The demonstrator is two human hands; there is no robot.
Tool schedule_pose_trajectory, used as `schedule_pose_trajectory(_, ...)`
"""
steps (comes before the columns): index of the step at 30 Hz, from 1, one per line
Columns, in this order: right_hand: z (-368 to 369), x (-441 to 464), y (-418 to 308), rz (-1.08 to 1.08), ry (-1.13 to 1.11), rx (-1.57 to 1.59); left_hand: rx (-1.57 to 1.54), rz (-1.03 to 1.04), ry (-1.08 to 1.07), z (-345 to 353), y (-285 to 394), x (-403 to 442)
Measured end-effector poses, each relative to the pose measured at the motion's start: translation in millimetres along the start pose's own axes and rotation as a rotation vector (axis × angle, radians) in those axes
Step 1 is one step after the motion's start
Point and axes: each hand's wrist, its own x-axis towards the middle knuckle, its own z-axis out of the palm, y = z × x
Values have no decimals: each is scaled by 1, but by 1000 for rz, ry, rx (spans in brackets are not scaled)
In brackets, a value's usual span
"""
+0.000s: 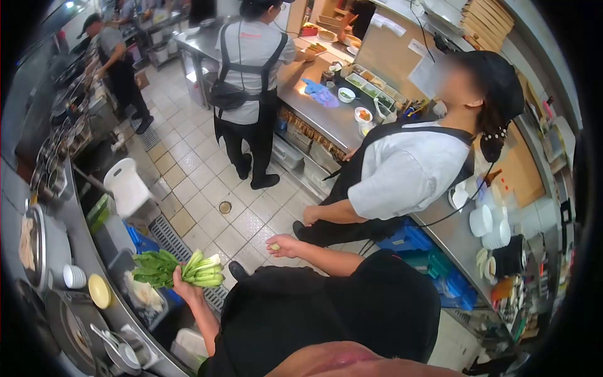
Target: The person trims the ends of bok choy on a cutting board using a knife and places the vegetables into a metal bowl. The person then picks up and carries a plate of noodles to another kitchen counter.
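Note:
My left hand point(186, 288) is closed around a bunch of leafy greens point(157, 269), leaves pointing left and pale green cut stems toward my body. The bunch is above a grey bin point(164, 309) with a whitish, crumpled content. My right hand point(286, 245), out in front of my body over the tiled floor, has its fingers curled around a small pale green piece point(274, 247); it looks like a bit of vegetable stem, though most is hidden by the fingers.
A co-worker in a black cap point(408, 163) stands close at my right, beside a steel counter point(320, 116) with topping trays. Another co-worker point(251, 81) works farther along it. A white stool point(129, 185), a yellow bowl point(99, 291) and pots line the left side.

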Motion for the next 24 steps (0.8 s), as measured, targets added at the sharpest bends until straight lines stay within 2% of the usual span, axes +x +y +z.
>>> schedule_pose_trajectory(5,17,22,-34,-149,183,-33,24,-46,-44,71,21,80)
schedule_pose_trajectory(7,21,28,-38,-190,199,-32,78,-104,-65,69,26,123)
schedule_pose_trajectory(11,31,45,-52,-191,284,90,115,-5,-124,105,46,165)
schedule_pose_trajectory(13,37,51,-60,-190,336,79,129,-49,-115,104,46,194)
schedule_pose_trajectory(17,23,97,-73,-115,361,98,144,-80,-39,93,45,233)
schedule_pose_trajectory(20,19,130,-92,-97,379,76,130,-104,14,110,50,241)
schedule_pose_trajectory(24,37,175,-145,-81,399,-17,153,-65,58,133,65,269)
